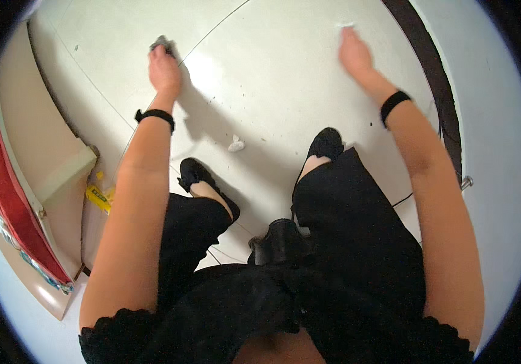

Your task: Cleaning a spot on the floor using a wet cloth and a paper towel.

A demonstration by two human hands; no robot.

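My left hand [166,73] is closed round a dark grey, crumpled wad [162,44], whose kind I cannot make out, low over the pale tiled floor [260,67]. Off to the right, my right hand [355,53] is closed too and smeared by motion. A small white piece [346,25] shows at its fingertips, perhaps tissue, too blurred to be sure. Between my hands and my shoes lies a crumpled white scrap [236,143] on the tiles. Dark specks are scattered around it.
My black shoes [327,143] stand apart on the floor. At left is a pale piece of furniture [24,79] with a red cushioned edge [15,206], and a yellow packet [99,198] lies by its foot. A dark baseboard [421,36] and white wall [485,109] curve along the right.
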